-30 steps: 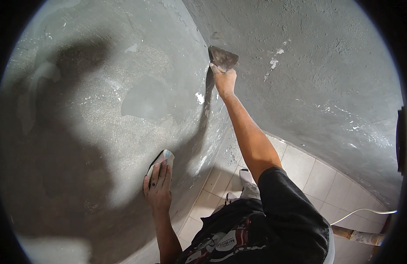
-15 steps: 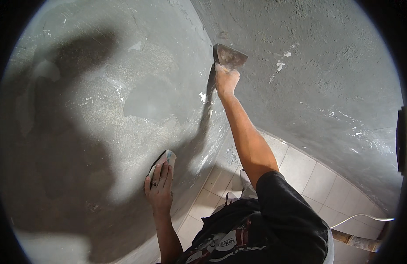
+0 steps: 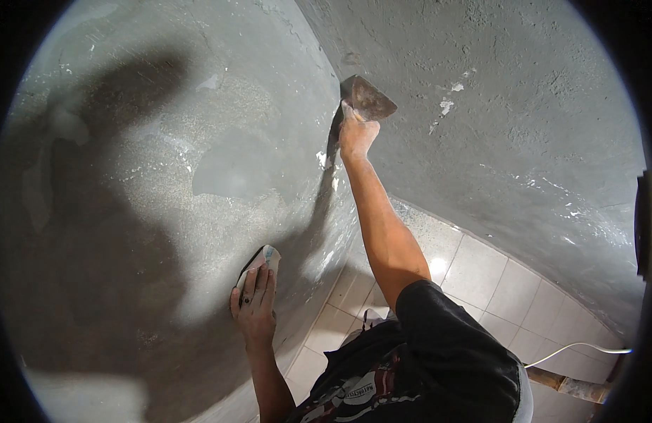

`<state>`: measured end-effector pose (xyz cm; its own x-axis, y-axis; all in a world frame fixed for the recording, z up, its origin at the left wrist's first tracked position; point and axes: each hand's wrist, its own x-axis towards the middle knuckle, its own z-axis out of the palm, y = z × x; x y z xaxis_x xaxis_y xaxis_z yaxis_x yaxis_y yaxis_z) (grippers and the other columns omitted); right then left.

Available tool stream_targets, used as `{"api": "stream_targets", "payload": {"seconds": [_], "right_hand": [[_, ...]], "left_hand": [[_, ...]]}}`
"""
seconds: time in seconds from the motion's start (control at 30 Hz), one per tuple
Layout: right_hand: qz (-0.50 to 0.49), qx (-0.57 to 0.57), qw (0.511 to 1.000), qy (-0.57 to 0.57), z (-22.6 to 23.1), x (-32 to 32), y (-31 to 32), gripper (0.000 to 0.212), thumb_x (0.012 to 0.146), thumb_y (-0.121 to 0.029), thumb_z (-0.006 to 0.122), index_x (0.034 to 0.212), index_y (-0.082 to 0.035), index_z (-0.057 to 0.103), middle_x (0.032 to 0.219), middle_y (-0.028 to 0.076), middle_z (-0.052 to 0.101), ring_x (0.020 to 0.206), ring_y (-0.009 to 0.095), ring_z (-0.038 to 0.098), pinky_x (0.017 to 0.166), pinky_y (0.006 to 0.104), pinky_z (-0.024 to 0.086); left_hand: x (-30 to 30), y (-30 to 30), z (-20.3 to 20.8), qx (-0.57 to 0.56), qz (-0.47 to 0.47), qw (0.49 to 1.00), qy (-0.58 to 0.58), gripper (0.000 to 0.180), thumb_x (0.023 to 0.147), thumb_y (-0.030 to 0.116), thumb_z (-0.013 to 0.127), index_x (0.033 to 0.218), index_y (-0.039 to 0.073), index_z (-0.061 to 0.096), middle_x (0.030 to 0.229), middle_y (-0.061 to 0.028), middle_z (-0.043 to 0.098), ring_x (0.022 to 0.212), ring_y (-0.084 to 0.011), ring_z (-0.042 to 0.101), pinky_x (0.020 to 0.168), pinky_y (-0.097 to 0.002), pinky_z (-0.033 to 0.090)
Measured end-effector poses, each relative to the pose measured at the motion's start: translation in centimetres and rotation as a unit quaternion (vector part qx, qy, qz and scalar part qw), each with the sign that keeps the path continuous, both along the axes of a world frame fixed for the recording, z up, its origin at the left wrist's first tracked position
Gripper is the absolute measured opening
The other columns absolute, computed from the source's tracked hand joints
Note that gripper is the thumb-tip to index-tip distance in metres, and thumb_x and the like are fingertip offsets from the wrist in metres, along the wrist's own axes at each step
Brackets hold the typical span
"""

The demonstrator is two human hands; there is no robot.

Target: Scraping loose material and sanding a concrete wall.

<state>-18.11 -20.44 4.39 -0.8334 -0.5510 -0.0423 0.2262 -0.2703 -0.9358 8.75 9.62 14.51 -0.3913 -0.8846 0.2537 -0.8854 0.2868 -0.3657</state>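
Note:
Near the corner of two grey plastered walls, my right hand [image 3: 358,135] grips a putty knife [image 3: 372,99]. Its broad, stained blade lies tilted against the right wall [image 3: 509,92] close to the corner line; the handle is mostly hidden in my fist. Lower down, my left hand [image 3: 255,303] rests on the left wall [image 3: 234,166], its fingers pressing a piece of sandpaper [image 3: 269,258]. The paper has a pale, printed back and a dark edge, and part of it is under my fingers. A ring shows on one finger.
Smoother filled patches and white chipped spots mark both walls. Pale floor tiles [image 3: 495,282] lie below. At the lower right are a white cable [image 3: 583,345] and a worn wooden piece [image 3: 580,389]. My shadow darkens much of the left wall.
My right hand has shifted slightly left and down, and the putty knife's blade has turned clockwise. My left hand and the sandpaper have barely moved.

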Motion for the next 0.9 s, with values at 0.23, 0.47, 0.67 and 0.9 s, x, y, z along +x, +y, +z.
{"api": "stream_targets", "payload": {"seconds": [0.23, 0.47, 0.67, 0.9], "right_hand": [[-0.019, 0.028, 0.999, 0.041, 0.9, -0.2, 0.7, 0.026, 0.083, -0.012, 0.073, 0.064, 0.002, 0.063, 0.056, 0.001, 0.056, 0.05, 0.01, 0.048, 0.049, 0.0321, 0.039], [-0.058, 0.047, 0.983, 0.17, 1.9, -0.5, 1.6, 0.026, 0.083, -0.017, 0.072, 0.074, 0.006, 0.064, 0.057, 0.015, 0.057, 0.053, 0.015, 0.051, 0.057, 0.0368, 0.044], [-0.053, 0.054, 0.975, 0.208, 2.7, -0.7, 1.8, 0.018, 0.079, -0.012, 0.07, 0.082, 0.005, 0.068, 0.076, 0.023, 0.067, 0.073, 0.039, 0.067, 0.069, 0.0424, 0.049], [-0.039, 0.08, 0.981, 0.174, 2.3, -0.7, 2.1, 0.017, 0.077, -0.011, 0.069, 0.077, 0.006, 0.065, 0.076, 0.025, 0.066, 0.07, 0.04, 0.066, 0.069, 0.0409, 0.05]], "left_hand": [[-0.1, -0.2, 0.1, -0.001, -0.001, 1.0, -0.025, 0.04, 0.09, 0.006, 0.051, 0.122, 0.025, 0.066, 0.135, 0.0124, 0.059, 0.134, -0.0046, 0.044, 0.113, -0.0353, 0.018], [-0.1, -0.1, 0.1, -0.01, 0.002, 1.0, -0.02, 0.036, 0.092, 0.009, 0.052, 0.12, 0.027, 0.067, 0.133, 0.0137, 0.06, 0.132, -0.0039, 0.046, 0.114, -0.034, 0.017], [0.6, 0.0, -0.7, -0.012, -0.002, 1.0, -0.009, 0.035, 0.091, 0.01, 0.056, 0.12, 0.026, 0.067, 0.134, 0.0128, 0.059, 0.132, -0.0063, 0.046, 0.113, -0.0362, 0.019], [0.4, -0.1, -0.4, 0.008, 0.004, 1.0, -0.029, 0.04, 0.088, 0.007, 0.058, 0.123, 0.024, 0.065, 0.137, 0.0111, 0.057, 0.133, -0.0098, 0.046, 0.113, -0.0402, 0.02]]}}
